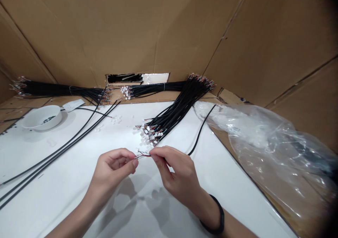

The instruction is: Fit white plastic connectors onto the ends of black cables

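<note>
In front of me, above the white board (229,195), my right hand (176,171) pinches a black cable (202,130) near its stripped end. Thin coloured wires (144,155), red and dark ones among them, fan out from its fingertips to the left. My left hand (116,166) is closed in a pinch at the tips of these wires; whatever lies between its thumb and finger is hidden. The cable's other end runs up and right behind my right hand. Just beyond my hands lies a thick bundle of black cables (176,107) with white connectors (153,134) on their near ends.
More black cable bundles (55,89) lie along the cardboard wall (118,30). Several loose cables (60,148) cross the left side. A white bowl (42,117) with small dark parts stands beside a paper tag (73,105). Clear plastic bags (264,136) lie along the right edge.
</note>
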`<state>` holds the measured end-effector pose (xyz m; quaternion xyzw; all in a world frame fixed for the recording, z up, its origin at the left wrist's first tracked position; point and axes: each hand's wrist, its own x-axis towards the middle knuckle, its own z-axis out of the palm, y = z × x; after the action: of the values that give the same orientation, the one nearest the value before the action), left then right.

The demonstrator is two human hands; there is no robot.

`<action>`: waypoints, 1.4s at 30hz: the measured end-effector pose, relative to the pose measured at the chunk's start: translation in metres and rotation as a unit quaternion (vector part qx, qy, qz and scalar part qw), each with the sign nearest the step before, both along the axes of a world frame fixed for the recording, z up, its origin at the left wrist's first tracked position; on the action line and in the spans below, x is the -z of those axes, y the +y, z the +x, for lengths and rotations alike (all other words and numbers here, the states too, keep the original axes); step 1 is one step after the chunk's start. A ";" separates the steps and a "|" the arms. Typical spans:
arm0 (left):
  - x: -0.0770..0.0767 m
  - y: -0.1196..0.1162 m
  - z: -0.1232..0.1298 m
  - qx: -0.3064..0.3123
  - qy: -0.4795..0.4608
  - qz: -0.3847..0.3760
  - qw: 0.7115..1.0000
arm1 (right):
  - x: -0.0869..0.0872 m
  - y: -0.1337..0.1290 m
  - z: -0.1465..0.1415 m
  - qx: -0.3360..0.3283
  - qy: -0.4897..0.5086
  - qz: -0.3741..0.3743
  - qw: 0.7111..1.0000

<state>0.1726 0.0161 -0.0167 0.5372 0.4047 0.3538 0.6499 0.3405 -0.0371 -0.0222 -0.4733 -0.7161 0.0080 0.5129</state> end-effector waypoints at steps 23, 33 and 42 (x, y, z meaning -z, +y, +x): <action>0.005 0.002 -0.002 0.009 -0.022 -0.012 1.000 | 0.002 0.001 0.000 -0.008 -0.005 0.005 1.000; 0.007 0.003 -0.006 0.034 0.007 0.041 0.999 | 0.003 0.001 0.000 -0.009 0.002 -0.002 1.000; -0.004 0.000 -0.001 -0.003 0.024 0.135 0.991 | 0.003 0.000 0.001 -0.008 -0.005 -0.008 1.000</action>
<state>0.1720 0.0160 -0.0130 0.6272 0.3707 0.3938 0.5605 0.3412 -0.0373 -0.0248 -0.4712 -0.7225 0.0153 0.5057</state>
